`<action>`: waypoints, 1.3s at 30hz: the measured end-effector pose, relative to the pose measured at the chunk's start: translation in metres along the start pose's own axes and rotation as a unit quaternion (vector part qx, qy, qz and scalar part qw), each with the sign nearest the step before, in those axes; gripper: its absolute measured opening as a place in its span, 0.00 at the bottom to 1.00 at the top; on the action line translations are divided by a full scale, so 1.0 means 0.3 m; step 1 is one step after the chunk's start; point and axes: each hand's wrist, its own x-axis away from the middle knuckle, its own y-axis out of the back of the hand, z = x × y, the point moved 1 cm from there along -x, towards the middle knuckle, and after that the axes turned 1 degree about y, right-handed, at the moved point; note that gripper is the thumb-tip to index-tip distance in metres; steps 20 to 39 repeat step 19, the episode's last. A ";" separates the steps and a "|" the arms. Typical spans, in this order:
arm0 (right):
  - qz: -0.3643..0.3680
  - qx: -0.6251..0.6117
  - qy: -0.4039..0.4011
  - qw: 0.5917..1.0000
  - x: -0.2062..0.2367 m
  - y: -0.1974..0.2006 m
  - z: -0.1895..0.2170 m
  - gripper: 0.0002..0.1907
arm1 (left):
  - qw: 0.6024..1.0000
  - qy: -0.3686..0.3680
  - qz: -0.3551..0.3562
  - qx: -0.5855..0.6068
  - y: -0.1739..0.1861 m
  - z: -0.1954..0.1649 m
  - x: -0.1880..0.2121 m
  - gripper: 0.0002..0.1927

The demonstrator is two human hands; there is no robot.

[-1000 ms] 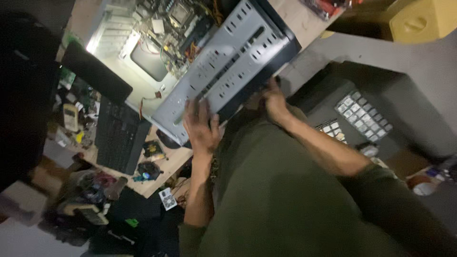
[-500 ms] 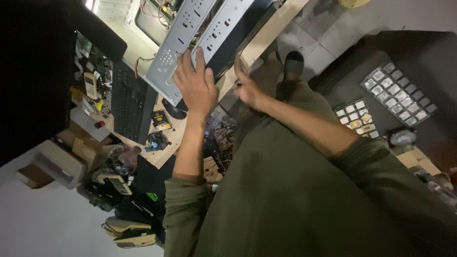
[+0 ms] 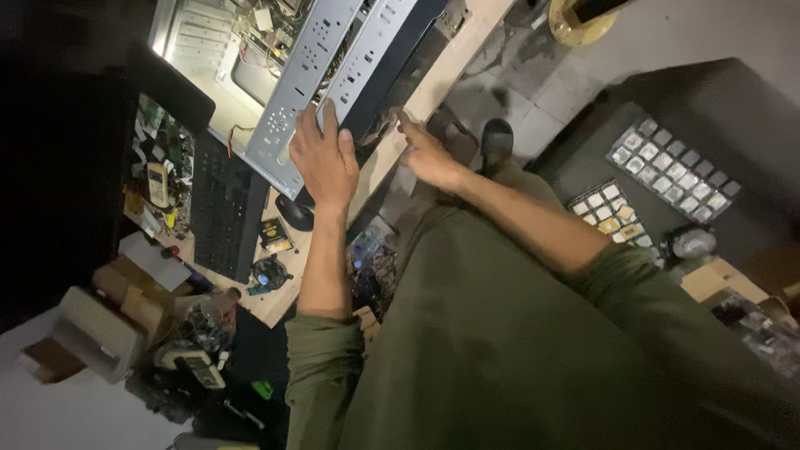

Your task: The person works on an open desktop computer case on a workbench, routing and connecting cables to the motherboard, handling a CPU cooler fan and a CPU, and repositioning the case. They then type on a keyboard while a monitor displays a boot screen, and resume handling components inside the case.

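- Since the earlier frame the grey computer case has slid up toward the top of the view, and both hands have followed it along the desk.
- Left hand lies flat, fingers spread, on the perforated grey panel of the case near its lower end: pressing on it, not clenched around anything.
- Right hand reaches to the dark side of the case at the desk's front edge (whether its fingers actually grasp the case cannot be told).
- Case lies tilted across the desk, its open inside with boards and wires showing at the top.
- Black keyboard sits toward the desk's left end, and a black mouse lies just beside the case's lower corner.
- Trays of square chips rest on a dark surface well apart, to the right.
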 end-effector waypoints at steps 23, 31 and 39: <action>0.001 -0.265 -0.097 0.959 0.146 0.479 -0.400 0.12 | 0.960 0.087 -0.200 0.178 -0.121 0.487 0.165 0.17; 0.001 -0.265 -0.097 0.959 0.146 0.479 -0.400 0.12 | 0.960 0.087 -0.200 0.178 -0.121 0.487 0.165 0.17; 0.001 -0.265 -0.097 0.959 0.146 0.479 -0.400 0.12 | 0.960 0.087 -0.200 0.178 -0.121 0.487 0.165 0.17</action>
